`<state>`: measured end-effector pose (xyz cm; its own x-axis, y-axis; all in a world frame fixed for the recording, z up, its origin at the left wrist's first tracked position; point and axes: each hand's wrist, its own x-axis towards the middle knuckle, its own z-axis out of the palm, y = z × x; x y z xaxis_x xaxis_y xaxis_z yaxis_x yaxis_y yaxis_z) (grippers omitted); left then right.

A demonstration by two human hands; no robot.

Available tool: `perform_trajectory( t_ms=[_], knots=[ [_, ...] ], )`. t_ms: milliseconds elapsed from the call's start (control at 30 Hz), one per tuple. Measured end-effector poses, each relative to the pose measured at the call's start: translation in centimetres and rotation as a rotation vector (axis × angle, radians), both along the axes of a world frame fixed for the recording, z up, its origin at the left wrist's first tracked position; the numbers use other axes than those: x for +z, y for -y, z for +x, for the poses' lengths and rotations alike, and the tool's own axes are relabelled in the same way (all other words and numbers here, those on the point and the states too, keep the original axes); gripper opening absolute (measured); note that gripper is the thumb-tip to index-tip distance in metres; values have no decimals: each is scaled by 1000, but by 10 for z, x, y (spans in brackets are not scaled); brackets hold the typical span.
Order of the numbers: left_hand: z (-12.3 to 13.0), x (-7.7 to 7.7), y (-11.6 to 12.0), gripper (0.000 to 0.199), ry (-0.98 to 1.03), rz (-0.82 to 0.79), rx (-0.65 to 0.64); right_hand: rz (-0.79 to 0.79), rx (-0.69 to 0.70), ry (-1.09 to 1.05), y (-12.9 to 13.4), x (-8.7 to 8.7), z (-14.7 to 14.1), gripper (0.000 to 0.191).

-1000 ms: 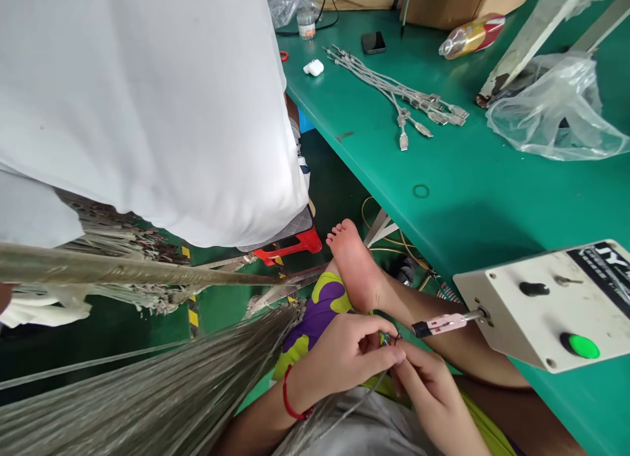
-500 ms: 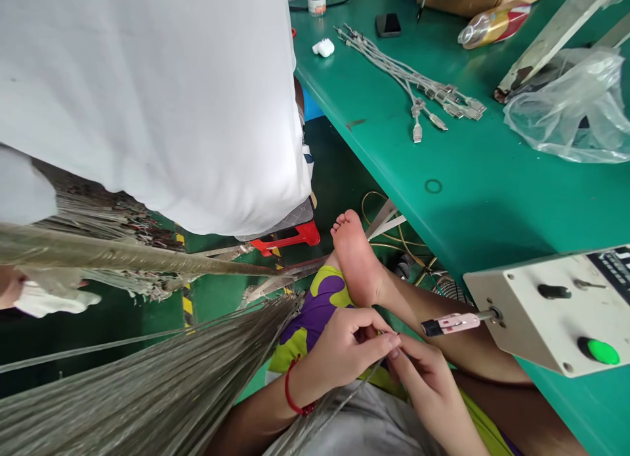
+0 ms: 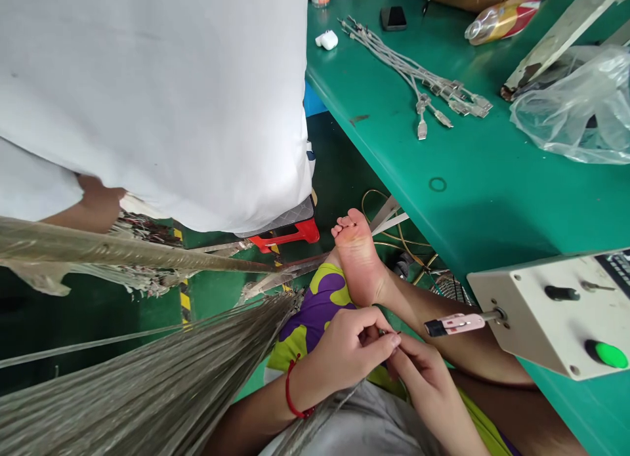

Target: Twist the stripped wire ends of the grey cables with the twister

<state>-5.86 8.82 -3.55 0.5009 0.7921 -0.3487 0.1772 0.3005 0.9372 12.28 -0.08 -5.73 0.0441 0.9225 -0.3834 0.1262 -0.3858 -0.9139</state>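
Our left hand (image 3: pixel 344 348) and right hand (image 3: pixel 426 377), curled nearly closed, pinch a grey cable (image 3: pixel 350 396) trailing below the left; uneven pulling could make its end slip.

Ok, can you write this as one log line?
left hand and right hand: pinching thin grey cable, tip mostly hidden | nearby: beige box, round green button | green table: grey cables, clear USB plugs

Co-worker's forearm (image 3: pixel 98 205) now showing below sleeve (image 3: pixel 34 184).
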Motion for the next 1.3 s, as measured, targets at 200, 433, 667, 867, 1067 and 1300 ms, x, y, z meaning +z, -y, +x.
perform_trajectory(
  t_ms=[200, 433, 667, 867, 1067, 1300],
  knots=[
    [1, 0, 2, 27, -9, -7, -11, -6, 10, -32, -1, 1, 1, 57],
    [1, 1, 4, 26, -25, 14, -34, -33, 28, -5, 0, 0, 3, 64],
    [1, 3, 4, 27, -25, 20, -37, -31, 40, -18, -1, 1, 4, 64],
    [1, 1, 4, 32, -20, 54, 7, -7, 36, -34, -5, 2, 3, 61],
    [0, 3, 9, 34, 60, 61, 133, -25, 31, -123, -9, 3, -3, 58],
    [4, 5, 16, 40, 241, -57, 230, -32, 49, -116, -10, 4, -5, 51]
  ],
)
